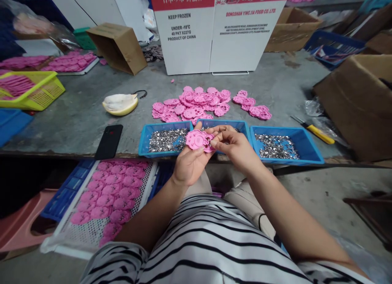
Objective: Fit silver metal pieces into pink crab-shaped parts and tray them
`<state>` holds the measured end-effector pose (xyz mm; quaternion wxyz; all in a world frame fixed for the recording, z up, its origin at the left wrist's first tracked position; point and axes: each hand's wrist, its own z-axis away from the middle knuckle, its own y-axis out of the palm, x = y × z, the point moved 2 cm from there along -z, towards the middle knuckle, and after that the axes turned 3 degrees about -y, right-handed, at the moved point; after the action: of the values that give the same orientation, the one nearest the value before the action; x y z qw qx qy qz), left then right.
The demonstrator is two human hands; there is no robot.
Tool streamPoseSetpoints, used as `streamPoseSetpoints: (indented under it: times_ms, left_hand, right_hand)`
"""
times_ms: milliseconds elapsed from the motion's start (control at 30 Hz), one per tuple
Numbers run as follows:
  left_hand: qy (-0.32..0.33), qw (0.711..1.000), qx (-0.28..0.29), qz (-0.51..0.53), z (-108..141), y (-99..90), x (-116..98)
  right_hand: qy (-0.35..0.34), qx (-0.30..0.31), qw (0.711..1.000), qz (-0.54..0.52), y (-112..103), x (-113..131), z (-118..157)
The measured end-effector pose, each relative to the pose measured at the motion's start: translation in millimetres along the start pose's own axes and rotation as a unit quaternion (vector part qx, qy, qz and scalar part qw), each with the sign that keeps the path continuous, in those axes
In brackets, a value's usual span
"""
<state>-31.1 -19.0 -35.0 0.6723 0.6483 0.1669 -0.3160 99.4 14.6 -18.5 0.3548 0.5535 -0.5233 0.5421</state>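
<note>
A pink plastic piece [194, 140] with a scalloped outline lies across the fingers of my left hand [189, 163], whose thumb presses on its near edge. My right hand [235, 147] pinches at the right end of that piece; whatever is between its fingertips is too small to make out. Just beyond both hands stand three blue trays of small shiny metal bits: the left tray [141, 143], the middle tray [243, 124], partly covered by my hands, and the right tray [315, 153]. A loose heap of similar pink pieces [196, 100] spreads behind them.
A black phone [109, 141] and a yellow-skinned fruit half [121, 104] lie left. A white rack of pink pieces [69, 237] sits below the table edge. A yellow-handled tool [320, 133] and cardboard box [352, 108] stand right; a white carton [214, 43] rises behind.
</note>
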Motion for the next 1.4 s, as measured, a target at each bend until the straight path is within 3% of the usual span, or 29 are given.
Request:
streamPoseSetpoints:
  times_ms: [333, 533, 667, 1033, 1133, 1267, 1400]
  left_hand:
    - [-0.012, 1.0, -0.006, -0.004, -1, 1.2, 1]
    - [-0.006, 1.0, 0.022, 0.01, -1, 0.5, -1]
    - [-0.01, 1.0, 0.01, -0.004, -2, -0.8, -1]
    - [-0.001, 1.0, 0.021, -0.017, -1, 0.0, -4]
    - [0.001, 1.0, 0.025, -0.015, -1, 0.9, -4]
    - [-0.013, 1.0, 0.005, -0.004, -2, 1.0, -4]
    - [-0.016, 1.0, -0.017, 0.018, -4, -2.2, -4]
  right_hand:
    - [-0.061, -0.008, 0.992, 0.114, -1, 4, -3]
    - [-0.044, 0.008, 0.994, 0.101, -1, 3, -3]
    - [-0.031, 0.015, 0.995, 0.097, -2, 4, -5]
    - [-0.061, 0.028, 0.985, 0.161, -1, 5, -7]
    - [-0.086, 0.009, 0.981, 0.175, 4, 4, -4]
    - [-0.138, -0.071, 0.968, 0.198, 14, 2, 2]
    - [-0.106, -0.076, 0.986, 0.099, 18, -9, 0]
